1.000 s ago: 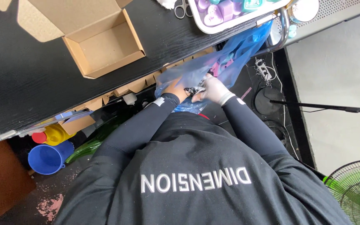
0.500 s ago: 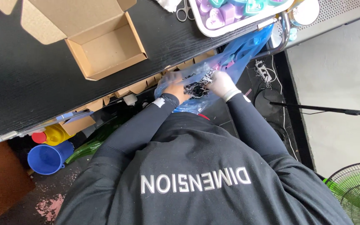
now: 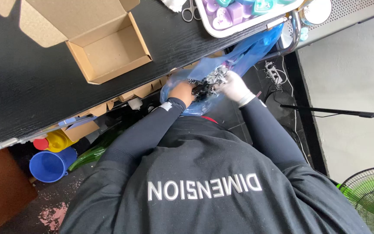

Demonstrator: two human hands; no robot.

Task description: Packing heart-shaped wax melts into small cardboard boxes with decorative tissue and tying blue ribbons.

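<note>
Below the table edge at far left sit a blue bucket [image 3: 48, 164] and a yellow container [image 3: 59, 140], and on the black table [image 3: 27, 91] above them an open cardboard box [image 3: 109, 54] stands empty. Further right, just under the table's front edge, the bare left hand [image 3: 182, 92] reaches into a blue plastic bag [image 3: 243, 52]. Its fingers are sunk among the small parts [image 3: 206, 81], so I cannot tell whether they are spread or closed. The parts form a tangled heap of dark and grey bits in the bag's mouth, lying between the two hands and touching both. The heap runs roughly from hand to hand, with neither hand clearly nearer. The gloved right hand [image 3: 234, 86] curls its fingers [image 3: 224, 80] around the grey end of the heap. Above, a white tray [image 3: 256, 22] holds purple and teal pieces.
</note>
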